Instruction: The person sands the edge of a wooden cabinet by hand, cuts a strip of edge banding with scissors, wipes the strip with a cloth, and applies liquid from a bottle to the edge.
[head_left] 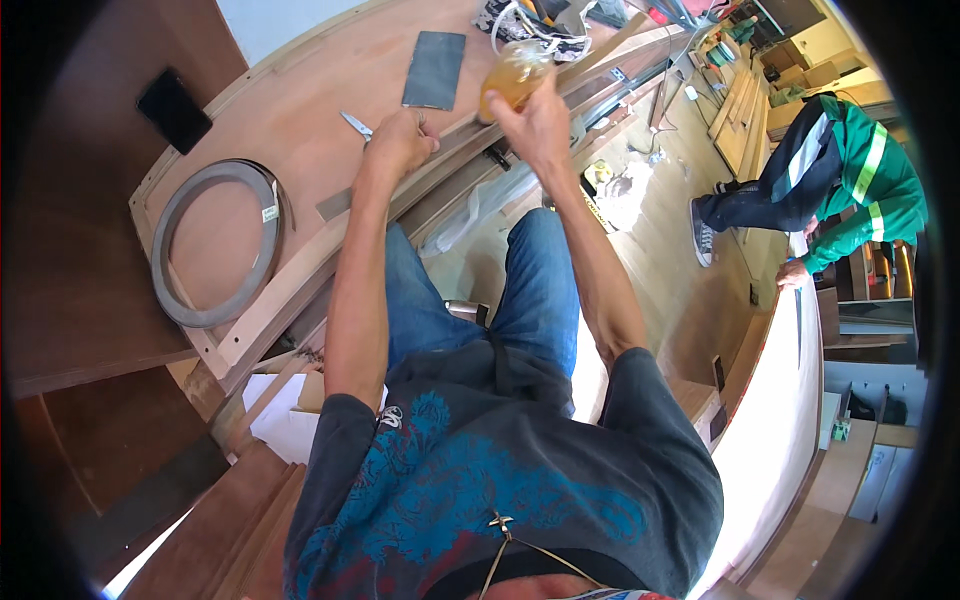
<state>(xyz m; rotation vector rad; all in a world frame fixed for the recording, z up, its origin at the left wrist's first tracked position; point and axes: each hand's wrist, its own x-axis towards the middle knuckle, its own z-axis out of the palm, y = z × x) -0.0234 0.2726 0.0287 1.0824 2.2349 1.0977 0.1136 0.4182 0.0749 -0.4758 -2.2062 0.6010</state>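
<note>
Two hands up at the far edge of the curved plywood panel [300, 110]: right hand [535, 125] grips an amber glue bottle [512, 78], fingers clamped round it, tilted left. Left hand [400, 140], fingers curled together, presses the wooden strip [470, 130] running right beneath the bottle; scissors [356, 125] just left.

A small white paper label [270, 213] sits on the right inner edge of the grey coiled edging band [215, 243] lying on the wooden panel. A black rectangular phone with a dark screen [174, 109] rests on the brown surface at upper left. Yellow-and-black packaging [597, 177] lies on the floor beside crumpled white material; details unclear.
</note>
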